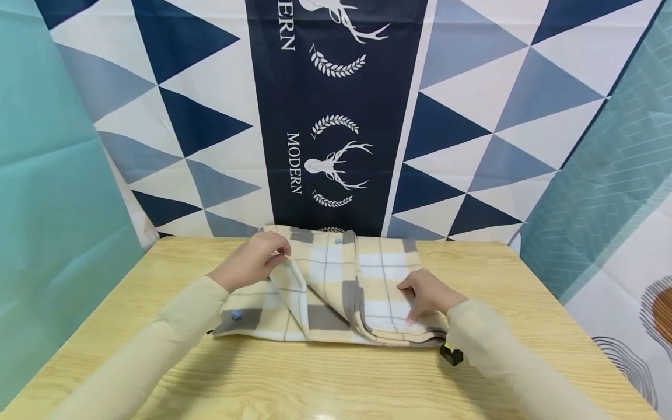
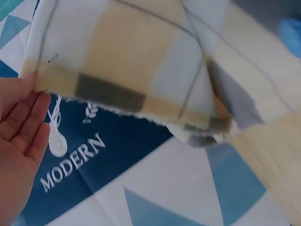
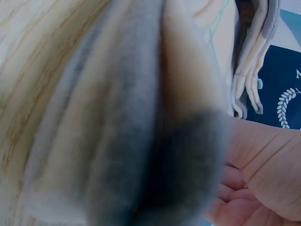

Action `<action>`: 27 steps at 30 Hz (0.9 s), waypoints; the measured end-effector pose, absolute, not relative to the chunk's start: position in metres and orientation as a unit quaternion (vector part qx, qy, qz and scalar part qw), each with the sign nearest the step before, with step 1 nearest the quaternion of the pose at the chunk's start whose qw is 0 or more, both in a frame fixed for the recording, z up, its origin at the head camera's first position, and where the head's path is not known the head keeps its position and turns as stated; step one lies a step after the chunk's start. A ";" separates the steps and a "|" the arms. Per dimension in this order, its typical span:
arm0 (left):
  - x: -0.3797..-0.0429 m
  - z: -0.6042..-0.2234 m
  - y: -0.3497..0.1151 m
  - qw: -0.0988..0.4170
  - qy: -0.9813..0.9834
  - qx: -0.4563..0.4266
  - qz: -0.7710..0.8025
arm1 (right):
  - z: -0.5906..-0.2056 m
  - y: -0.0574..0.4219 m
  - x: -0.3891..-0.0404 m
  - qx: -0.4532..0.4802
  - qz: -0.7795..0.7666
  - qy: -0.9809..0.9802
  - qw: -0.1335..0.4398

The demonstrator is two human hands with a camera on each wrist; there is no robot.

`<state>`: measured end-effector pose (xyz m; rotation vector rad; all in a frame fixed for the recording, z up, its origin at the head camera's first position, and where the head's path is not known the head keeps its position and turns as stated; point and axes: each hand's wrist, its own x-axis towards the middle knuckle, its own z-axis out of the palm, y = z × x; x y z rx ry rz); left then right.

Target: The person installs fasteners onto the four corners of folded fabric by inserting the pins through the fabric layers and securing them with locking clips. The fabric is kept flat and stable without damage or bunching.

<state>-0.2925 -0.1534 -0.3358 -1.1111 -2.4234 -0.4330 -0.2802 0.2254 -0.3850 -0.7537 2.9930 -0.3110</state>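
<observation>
A plaid blanket (image 1: pixel 325 256) in cream, white and grey lies partly folded on the wooden table, its right part stacked in several layers. My left hand (image 1: pixel 255 259) pinches one edge of its upper layer between thumb and fingers and holds it raised, so that the layer slopes down to the blanket below. The left wrist view shows this lifted edge (image 2: pixel 113 96) hanging from the thumb and fingers. My right hand (image 1: pixel 427 294) rests on the folded right part, thumb and index finger spread apart. Blurred folded layers (image 3: pixel 127 117) fill much of the right wrist view, beside the palm.
The light wooden table (image 1: pixel 315 379) extends in front of the blanket and to both sides. Behind it hangs a cloth with triangles and deer heads (image 1: pixel 331 166). Small blue spots (image 1: pixel 236 314) show on the blanket. A small black object (image 1: pixel 451 354) is beside the right wrist.
</observation>
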 end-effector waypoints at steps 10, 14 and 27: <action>-0.264 -0.333 -0.197 0.181 -0.889 -0.399 -0.134 | -0.386 0.232 -0.287 -0.258 -0.120 0.959 0.013; -0.256 -0.337 -0.211 0.177 -0.890 -0.400 -0.127 | -0.388 0.228 -0.284 -0.248 -0.116 0.961 0.029; -0.234 -0.363 -0.242 0.034 -0.919 -0.364 -0.146 | -0.386 0.227 -0.285 -0.252 -0.106 0.961 0.029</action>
